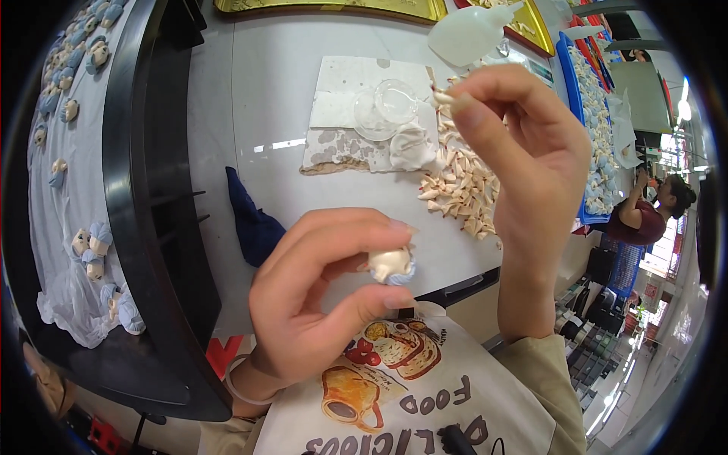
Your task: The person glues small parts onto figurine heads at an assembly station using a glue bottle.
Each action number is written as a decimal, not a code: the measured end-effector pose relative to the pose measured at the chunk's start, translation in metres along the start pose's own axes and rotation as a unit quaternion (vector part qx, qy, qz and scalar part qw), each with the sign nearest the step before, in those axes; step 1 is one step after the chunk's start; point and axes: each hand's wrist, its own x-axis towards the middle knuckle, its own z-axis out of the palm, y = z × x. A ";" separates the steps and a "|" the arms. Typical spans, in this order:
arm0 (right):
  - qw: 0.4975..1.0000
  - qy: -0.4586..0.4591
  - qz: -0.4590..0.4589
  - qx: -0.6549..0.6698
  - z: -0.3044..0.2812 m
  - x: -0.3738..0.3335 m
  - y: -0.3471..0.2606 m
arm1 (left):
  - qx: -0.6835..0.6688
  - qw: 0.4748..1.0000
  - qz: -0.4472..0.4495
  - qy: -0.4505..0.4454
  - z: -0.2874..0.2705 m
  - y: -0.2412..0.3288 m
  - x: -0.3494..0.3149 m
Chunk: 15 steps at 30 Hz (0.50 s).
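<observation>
Between the thumb and fingers of my left hand is a small figurine head, cream-coloured with light blue hair along its lower side. Raised higher and to the right, my right hand pinches a tiny cream piece with a dark reddish tip. Below that hand lies a pile of similar small pointed pieces on the white table. Just left of the pile, a worn white board carries a clear round dish and a lump of white, soft-looking material.
A white squeeze bottle lies at the back beside gold trays. Dark blue cloth rests left of my hands. On the left, a black-edged rack holds several blue-haired heads. A blue tray of parts and another person are right.
</observation>
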 end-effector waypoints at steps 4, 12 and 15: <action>0.979 -0.039 0.100 0.170 -0.006 -0.026 -0.017 | -0.044 0.999 0.011 0.000 -0.002 0.000 0.000; 0.978 -0.062 0.074 0.186 0.003 -0.062 -0.019 | -0.083 0.996 0.029 0.018 -0.001 -0.003 -0.001; 0.982 -0.071 0.049 0.170 0.006 -0.063 -0.017 | -0.066 0.997 0.034 0.018 -0.001 -0.003 0.000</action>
